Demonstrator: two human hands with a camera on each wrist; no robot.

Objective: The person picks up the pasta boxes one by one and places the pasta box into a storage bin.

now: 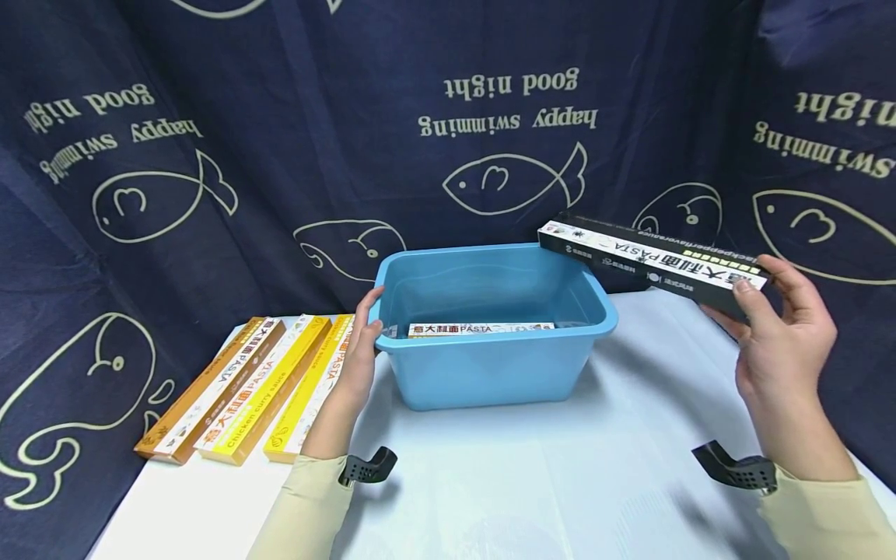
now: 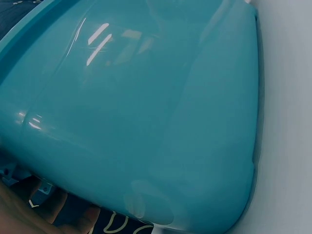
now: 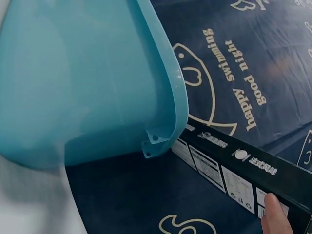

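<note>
1. The blue bin [image 1: 490, 377] hides the lower part of the pasta box [image 1: 483, 329] inside.
2. The left hand [image 1: 360, 346] and forearm [image 1: 331, 428] cover part of the rightmost yellow box [image 1: 309, 389].
3. The right wrist view cuts off the black box [image 3: 243, 163] and most of the right hand [image 3: 276, 217].
4. That box's smallest print is unreadable.

The left hand [image 1: 358, 346] grips the left rim of a blue basin [image 1: 483, 377], inside which one white-striped pasta box [image 1: 483, 330] lies. The right hand [image 1: 784, 342] holds up a black pasta box [image 1: 651, 260], its far end near the basin's right rim. On the worktop [image 1: 455, 482], one brown pasta box [image 1: 217, 385] and two yellow pasta boxes [image 1: 269, 385] lie side by side, before a navy fish-printed curtain [image 1: 350, 117].
</note>
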